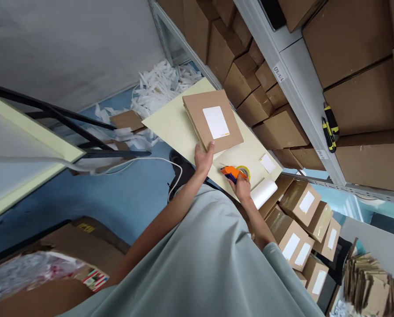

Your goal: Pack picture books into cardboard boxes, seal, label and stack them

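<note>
A flat cardboard box point(193, 99) with a white label point(216, 122) on its top face is over the pale yellow tabletop point(170, 112). My left hand point(204, 159) grips the box's near edge, thumb on top and the fingers along its side. In my right hand point(242, 186) is an orange and dark blue tape dispenser point(232, 171), its fingers wrapped round it. A yellow-edged roll of tape point(245, 170) shows at the dispenser. Beside that hand, a white paper roll point(265, 192) and a loose white label point(267, 163) lie on the table.
Shelves point(299, 66) full of cardboard boxes run along the right, with yellow-black cutters point(329, 132) on the upper one. Labelled boxes point(292, 242) are stacked at the lower right. Paper strips point(160, 88) litter the floor. A white cable point(144, 159) crosses by my foot.
</note>
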